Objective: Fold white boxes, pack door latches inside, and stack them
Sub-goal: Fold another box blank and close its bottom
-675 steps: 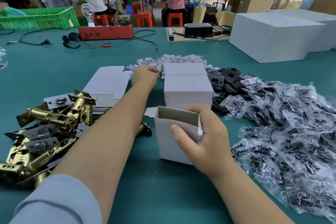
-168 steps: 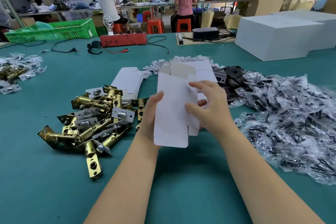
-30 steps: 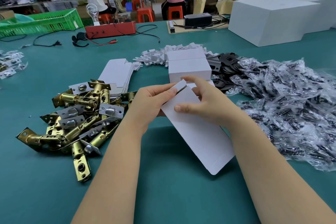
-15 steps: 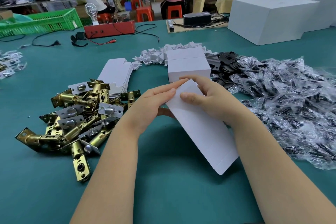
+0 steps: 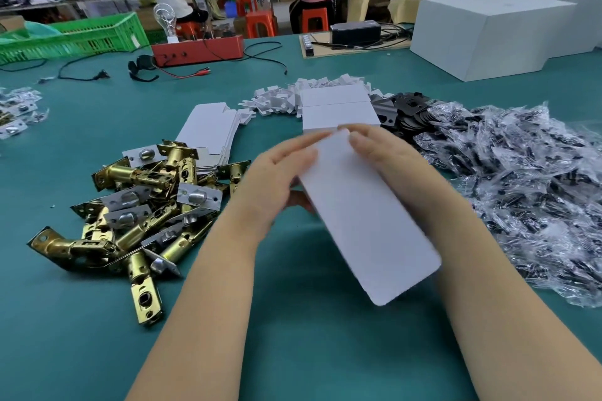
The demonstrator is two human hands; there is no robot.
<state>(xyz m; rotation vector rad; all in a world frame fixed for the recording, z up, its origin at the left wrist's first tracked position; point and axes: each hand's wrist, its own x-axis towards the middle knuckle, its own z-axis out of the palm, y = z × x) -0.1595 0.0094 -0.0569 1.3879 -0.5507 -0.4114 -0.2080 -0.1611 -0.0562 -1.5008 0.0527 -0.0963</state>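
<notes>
Holding: we have the flat white cardboard box blank [image 5: 365,218] in both hands above the green table [image 5: 81,319]; our left hand [image 5: 277,179] curls under and round its far left edge, our right hand [image 5: 384,153] pinches the far right edge.
Biggest risk: our fingers are bunched at the far end, so we judge the blank may crease off its score lines or slip as we open it.
Next risk: its free near corner hangs low and could catch the table.
Smaller risk: the heap of brass door latches [image 5: 140,205] lies just beside our left forearm; a nudge could scatter it.
Count, finished white boxes [image 5: 338,111]: two visible, stacked beyond our hands.
Count, latches: too tangled to count, over a dozen.
Count, clear plastic packets [image 5: 521,179]: uncountable heap.
Count, blanks in hand: one.
</notes>
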